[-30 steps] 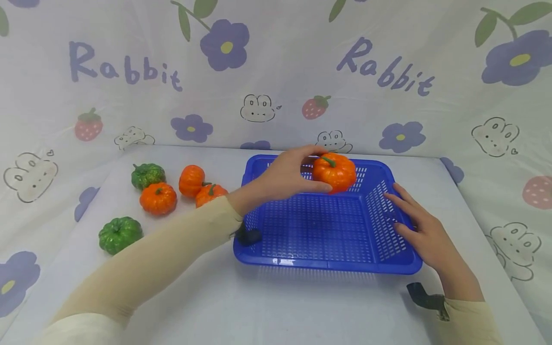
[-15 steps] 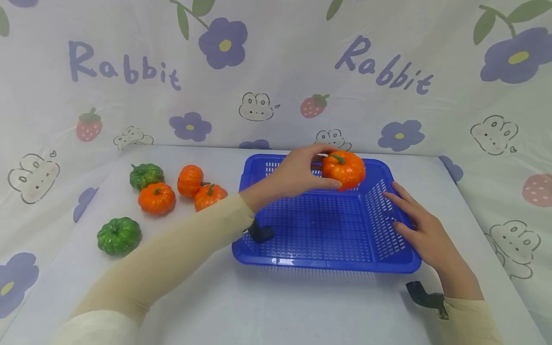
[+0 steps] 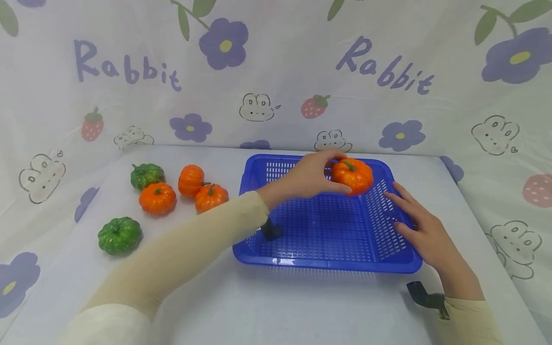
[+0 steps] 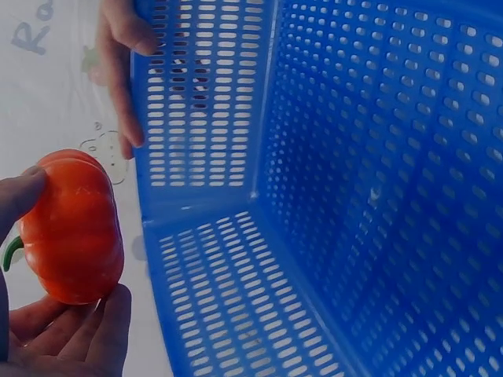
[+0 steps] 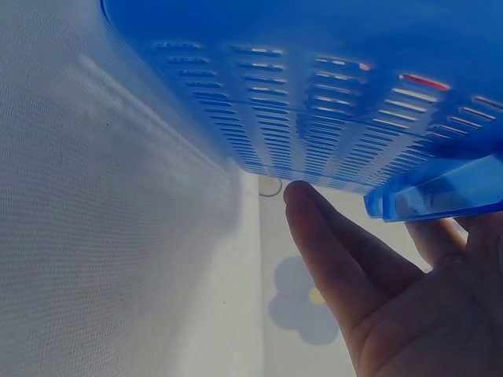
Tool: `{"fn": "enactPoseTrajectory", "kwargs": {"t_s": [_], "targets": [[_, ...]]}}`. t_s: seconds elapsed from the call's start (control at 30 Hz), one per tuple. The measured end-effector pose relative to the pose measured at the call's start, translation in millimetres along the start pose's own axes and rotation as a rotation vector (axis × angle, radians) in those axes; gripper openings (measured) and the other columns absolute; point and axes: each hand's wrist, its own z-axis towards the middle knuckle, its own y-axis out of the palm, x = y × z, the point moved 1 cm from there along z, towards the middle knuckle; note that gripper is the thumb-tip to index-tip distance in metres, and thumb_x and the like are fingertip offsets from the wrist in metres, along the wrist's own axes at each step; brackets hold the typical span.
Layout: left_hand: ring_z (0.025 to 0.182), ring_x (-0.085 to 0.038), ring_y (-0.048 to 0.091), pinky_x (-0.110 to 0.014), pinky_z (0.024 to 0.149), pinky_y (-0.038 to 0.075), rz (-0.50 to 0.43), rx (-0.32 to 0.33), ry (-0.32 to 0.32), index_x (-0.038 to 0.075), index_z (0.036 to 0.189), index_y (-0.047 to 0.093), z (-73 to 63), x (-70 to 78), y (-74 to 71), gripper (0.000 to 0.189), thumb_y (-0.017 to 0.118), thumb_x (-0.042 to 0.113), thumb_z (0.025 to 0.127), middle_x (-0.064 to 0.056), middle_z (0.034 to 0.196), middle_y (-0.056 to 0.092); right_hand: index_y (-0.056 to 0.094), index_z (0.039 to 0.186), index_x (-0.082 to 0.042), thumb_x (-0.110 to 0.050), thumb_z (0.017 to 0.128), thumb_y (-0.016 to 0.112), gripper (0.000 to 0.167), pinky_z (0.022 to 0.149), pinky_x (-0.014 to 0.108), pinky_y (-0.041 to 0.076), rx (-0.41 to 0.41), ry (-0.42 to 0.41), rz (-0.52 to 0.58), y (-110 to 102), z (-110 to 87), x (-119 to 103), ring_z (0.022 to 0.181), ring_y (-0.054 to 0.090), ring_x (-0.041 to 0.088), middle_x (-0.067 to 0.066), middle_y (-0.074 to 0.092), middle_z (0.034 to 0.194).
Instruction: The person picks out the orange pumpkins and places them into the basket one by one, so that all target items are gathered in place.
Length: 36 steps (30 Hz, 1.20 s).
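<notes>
An orange pumpkin [image 3: 357,177] is held by the left hand [image 3: 312,175], with the thumb on one side and the fingers on the other; the stem is left free, probably because the ribbed body offers a firmer hold. In the head view the pumpkin is seen over the far right corner of a blue slotted basket [image 3: 327,265], and in the left wrist view it is shown apart from the basket wall. The right hand [image 3: 424,235] is laid at the basket's right rim, its fingers mostly straight, presumably so that the basket is kept steady. To the left, on the white tabletop [image 3: 207,306], a loose group is formed by a dark green pumpkin [image 3: 148,177], an upright orange one [image 3: 157,199], one tipped sideways [image 3: 191,181] and another [image 3: 211,197] beside it. A brighter green pumpkin [image 3: 120,235] is placed nearer, apart from these. A rabbit-print cloth [image 3: 280,72] is hung behind.
</notes>
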Motion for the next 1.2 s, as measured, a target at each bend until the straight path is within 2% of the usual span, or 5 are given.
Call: {"fn": "enactPoseTrajectory", "kwargs": {"t_s": [0.23,0.4,0.67,0.97,1.2], "targets": [[0.126,-0.02,0.063,-0.019,0.099,0.055,0.008,-0.028,-0.005,0.006,0.152,0.055,5.3,2.7,14.2,0.072,0.09,0.029,0.093,-0.009,0.145,0.063,0.046,0.167,-0.018,-0.016,0.103,0.064,0.067,0.112,0.087,0.024,-0.006,0.011,-0.014,-0.3,-0.1,1.3,0.157,0.026,0.053,0.007,0.024,0.179],[0.122,-0.018,0.063,-0.016,0.096,0.054,0.052,-0.042,-0.019,0.007,0.151,0.057,7.9,3.2,22.7,0.072,0.09,0.032,0.093,-0.007,0.142,0.064,0.045,0.167,-0.018,-0.015,0.103,0.065,0.067,0.11,0.088,0.025,-0.01,0.002,-0.003,-0.4,-0.9,1.5,0.157,0.026,0.055,0.009,0.024,0.179],[0.12,-0.017,0.062,-0.016,0.096,0.054,0.064,-0.046,-0.03,0.007,0.15,0.057,12.2,-4.3,32.9,0.072,0.09,0.033,0.092,-0.007,0.14,0.065,0.045,0.167,-0.019,-0.015,0.104,0.064,0.066,0.112,0.088,0.022,-0.009,-0.005,-0.009,-1.1,0.0,-0.4,0.157,0.026,0.054,0.006,0.024,0.179],[0.125,-0.019,0.06,-0.021,0.105,0.051,0.126,-0.078,-0.095,0.007,0.151,0.057,16.3,-14.8,38.3,0.072,0.089,0.037,0.093,-0.009,0.146,0.064,0.045,0.167,-0.019,-0.009,0.103,0.063,0.067,0.111,0.087,0.024,-0.013,0.002,0.006,-2.1,-0.3,-3.1,0.158,0.025,0.052,0.005,0.023,0.179],[0.122,-0.018,0.06,-0.022,0.105,0.051,0.143,-0.102,-0.112,0.008,0.147,0.058,20.9,-24.7,45.2,0.071,0.09,0.039,0.091,-0.007,0.144,0.064,0.045,0.167,-0.021,-0.009,0.104,0.062,0.067,0.11,0.088,0.025,-0.02,-0.005,0.004,-2.4,-0.2,-2.1,0.158,0.025,0.053,0.004,0.023,0.179]]}}
